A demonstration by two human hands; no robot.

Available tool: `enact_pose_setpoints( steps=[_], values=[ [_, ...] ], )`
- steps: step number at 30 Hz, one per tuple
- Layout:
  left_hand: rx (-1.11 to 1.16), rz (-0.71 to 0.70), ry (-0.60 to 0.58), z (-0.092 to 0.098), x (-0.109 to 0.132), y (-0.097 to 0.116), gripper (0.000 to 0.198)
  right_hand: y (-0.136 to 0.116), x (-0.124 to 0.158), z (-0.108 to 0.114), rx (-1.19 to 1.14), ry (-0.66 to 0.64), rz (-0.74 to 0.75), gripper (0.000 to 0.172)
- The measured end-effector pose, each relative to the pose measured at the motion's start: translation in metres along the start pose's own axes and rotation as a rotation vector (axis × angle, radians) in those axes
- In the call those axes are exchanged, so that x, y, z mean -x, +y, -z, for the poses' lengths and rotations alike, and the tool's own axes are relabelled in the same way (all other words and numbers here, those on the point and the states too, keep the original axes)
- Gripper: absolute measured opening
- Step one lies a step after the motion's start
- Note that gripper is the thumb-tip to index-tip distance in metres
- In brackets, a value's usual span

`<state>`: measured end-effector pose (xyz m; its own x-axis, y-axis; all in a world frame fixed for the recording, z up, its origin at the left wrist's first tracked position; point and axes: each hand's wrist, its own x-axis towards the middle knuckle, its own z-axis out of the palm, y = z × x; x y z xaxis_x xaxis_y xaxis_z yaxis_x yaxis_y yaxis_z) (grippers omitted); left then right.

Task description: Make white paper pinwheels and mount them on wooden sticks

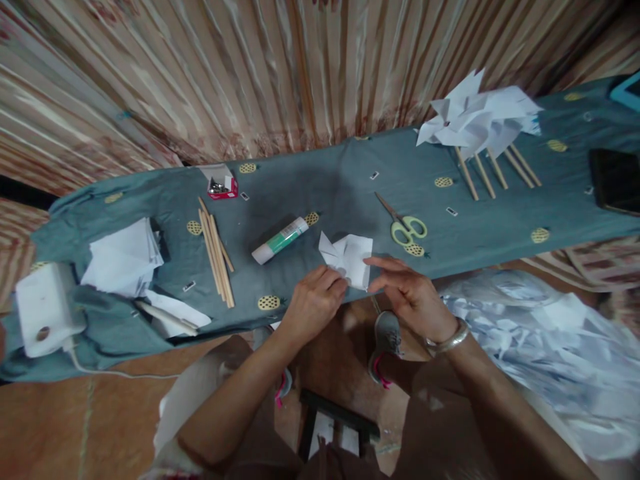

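Note:
A partly folded white paper square (349, 257) lies near the front edge of a grey-blue cloth-covered table (325, 187). My left hand (314, 303) pinches its lower left part with curled fingers. My right hand (409, 293), a silver bangle on its wrist, touches the paper's right edge with thumb and forefinger, the other fingers bent. A glue stick (280, 240) lies just left of the paper. Green-handled scissors (405, 225) lie just right of it.
Several wooden sticks (216, 250) lie left of the glue, by a small red box of pins (221, 183). Stacked white paper (125, 257) and a white device (47, 307) sit at far left. Finished paper pinwheels on sticks (477, 120) lie far right, beside a dark phone (615, 180). A bag of paper scraps (540, 347) sits at lower right.

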<state>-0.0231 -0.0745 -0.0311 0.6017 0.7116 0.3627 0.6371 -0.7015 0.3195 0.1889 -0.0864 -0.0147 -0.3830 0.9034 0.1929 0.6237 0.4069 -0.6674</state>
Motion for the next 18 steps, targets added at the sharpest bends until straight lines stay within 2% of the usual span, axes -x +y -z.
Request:
enact_pose_setpoints(
  steps=[4,7,11,18],
  values=[
    [0.03,0.005,0.005,0.001,0.001,-0.001,0.013,-0.003,-0.003,-0.002,-0.04,0.025,-0.08,0.031],
    [0.042,0.006,0.01,0.002,0.002,-0.002,0.014,-0.004,-0.005,-0.008,-0.019,0.014,-0.061,0.027],
    [0.042,0.004,0.02,0.003,0.003,-0.002,0.014,-0.001,-0.009,-0.014,-0.031,0.006,-0.043,0.008],
    [0.056,0.014,0.002,0.002,0.004,-0.002,0.013,0.003,-0.019,-0.02,-0.109,0.035,-0.095,0.013]
  ],
)
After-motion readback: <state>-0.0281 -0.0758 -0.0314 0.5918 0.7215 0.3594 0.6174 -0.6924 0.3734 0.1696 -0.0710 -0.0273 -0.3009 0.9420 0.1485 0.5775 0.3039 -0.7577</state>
